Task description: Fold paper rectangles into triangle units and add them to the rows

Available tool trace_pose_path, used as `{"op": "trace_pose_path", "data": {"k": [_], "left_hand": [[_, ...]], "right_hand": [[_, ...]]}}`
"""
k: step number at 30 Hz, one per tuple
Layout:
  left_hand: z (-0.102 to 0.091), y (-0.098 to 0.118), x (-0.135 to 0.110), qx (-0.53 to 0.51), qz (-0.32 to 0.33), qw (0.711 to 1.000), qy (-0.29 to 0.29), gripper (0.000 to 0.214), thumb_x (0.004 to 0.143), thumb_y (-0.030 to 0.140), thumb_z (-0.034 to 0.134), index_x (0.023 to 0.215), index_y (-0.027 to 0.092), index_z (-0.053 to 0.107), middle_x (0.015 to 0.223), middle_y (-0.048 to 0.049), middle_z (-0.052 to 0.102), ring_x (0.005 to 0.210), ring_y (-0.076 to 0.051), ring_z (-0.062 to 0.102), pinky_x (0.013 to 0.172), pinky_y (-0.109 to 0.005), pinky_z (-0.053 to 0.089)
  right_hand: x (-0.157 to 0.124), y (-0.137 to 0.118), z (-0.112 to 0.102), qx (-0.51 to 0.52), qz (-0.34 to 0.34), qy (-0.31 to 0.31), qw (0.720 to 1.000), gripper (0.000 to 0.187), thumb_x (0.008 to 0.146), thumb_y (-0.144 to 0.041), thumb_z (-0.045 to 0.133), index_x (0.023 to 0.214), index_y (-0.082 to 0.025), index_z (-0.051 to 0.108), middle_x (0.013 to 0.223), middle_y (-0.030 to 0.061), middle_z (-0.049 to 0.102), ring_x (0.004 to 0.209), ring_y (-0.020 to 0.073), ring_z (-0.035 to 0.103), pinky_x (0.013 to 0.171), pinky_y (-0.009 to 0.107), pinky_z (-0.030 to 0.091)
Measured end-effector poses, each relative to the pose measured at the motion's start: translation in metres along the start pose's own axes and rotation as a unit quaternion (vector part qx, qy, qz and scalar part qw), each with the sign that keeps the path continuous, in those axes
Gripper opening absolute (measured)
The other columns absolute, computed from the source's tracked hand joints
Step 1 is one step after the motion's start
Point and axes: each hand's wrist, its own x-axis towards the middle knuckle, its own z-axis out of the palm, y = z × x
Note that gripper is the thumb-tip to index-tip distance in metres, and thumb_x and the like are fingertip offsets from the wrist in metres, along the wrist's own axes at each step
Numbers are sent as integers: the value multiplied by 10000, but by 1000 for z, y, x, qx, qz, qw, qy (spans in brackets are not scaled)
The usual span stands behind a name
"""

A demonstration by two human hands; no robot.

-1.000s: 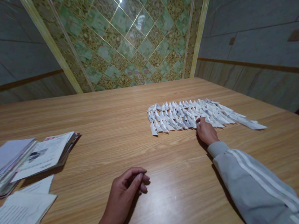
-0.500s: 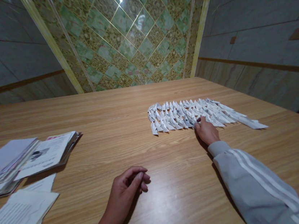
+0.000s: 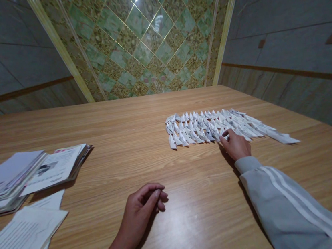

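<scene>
Several small folded paper boats (image 3: 192,131) stand in close rows on the wooden table (image 3: 126,145), right of centre. At the front row, my right hand (image 3: 235,143) has its thumb and forefinger closed around one of the boats, which its fingers partly hide. My left hand (image 3: 147,203) rests on the table nearer to me, its fingers curled and its thumb lying against the forefinger. Nothing shows in it, and it is apart from the boats.
On the left lie a stack of papers and booklets (image 3: 11,171) and an open-topped printed booklet (image 3: 56,166). Loose printed sheets (image 3: 22,239) are in front of them. A tiled wall (image 3: 151,53) rises behind the table's far edge.
My right hand has shifted slightly to the right along the front row, uncovering a darker boat to its left. My left hand stays in place. The view has shifted a little.
</scene>
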Motion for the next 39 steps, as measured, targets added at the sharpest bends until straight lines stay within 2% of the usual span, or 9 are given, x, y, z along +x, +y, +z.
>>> {"op": "trace_pose_path", "data": {"k": [3, 8, 18, 27, 32, 39], "left_hand": [[0, 1, 0, 8, 5, 1000, 3, 234, 862, 364, 685, 963, 154, 696, 815, -87, 738, 625, -158, 645, 603, -276, 508], [0, 2, 0, 6, 12, 1000, 4, 247, 853, 378, 689, 953, 152, 704, 808, -93, 743, 618, -163, 652, 606, -285, 515], [3, 7, -1, 6, 14, 1000, 13, 252, 831, 375, 704, 935, 146, 710, 791, -94, 742, 604, -157, 648, 590, -278, 516], [2, 6, -2, 8, 7, 1000, 11, 259, 833, 382, 704, 939, 147, 708, 796, -92, 742, 605, -156, 645, 587, -271, 507], [2, 6, -1, 4, 5, 1000, 13, 255, 843, 375, 694, 949, 143, 702, 810, -96, 741, 615, -155, 647, 591, -269, 506], [3, 6, 0, 10, 7, 1000, 11, 246, 846, 368, 694, 944, 143, 696, 801, -91, 738, 615, -156, 649, 604, -276, 515]], "right_hand": [[-2, 0, -1, 4, -3, 5, 1000, 245, 936, -402, 522, 1071, -243, 651, 920, 76, 747, 891, 261, 684, 652, 291, 399], [-3, -3, 2, 4, -10, 4, 1000, 275, 903, -468, 571, 1012, -246, 690, 907, 88, 747, 891, 271, 676, 673, 303, 420], [7, 3, 14, 7, 13, 6, 1000, 283, 900, -417, 537, 927, -222, 741, 956, 112, 748, 913, 266, 672, 666, 296, 424], [6, 0, 13, 19, -5, 27, 999, 288, 893, -461, 565, 987, -243, 729, 921, 89, 750, 877, 260, 671, 652, 290, 414], [6, -2, 13, 19, -16, 28, 999, 215, 896, -363, 582, 1019, -257, 722, 937, 73, 753, 887, 247, 667, 662, 280, 411], [11, -1, 16, 23, -21, 37, 999, 232, 934, -344, 534, 1046, -257, 719, 951, 71, 754, 893, 239, 666, 655, 272, 391]]}}
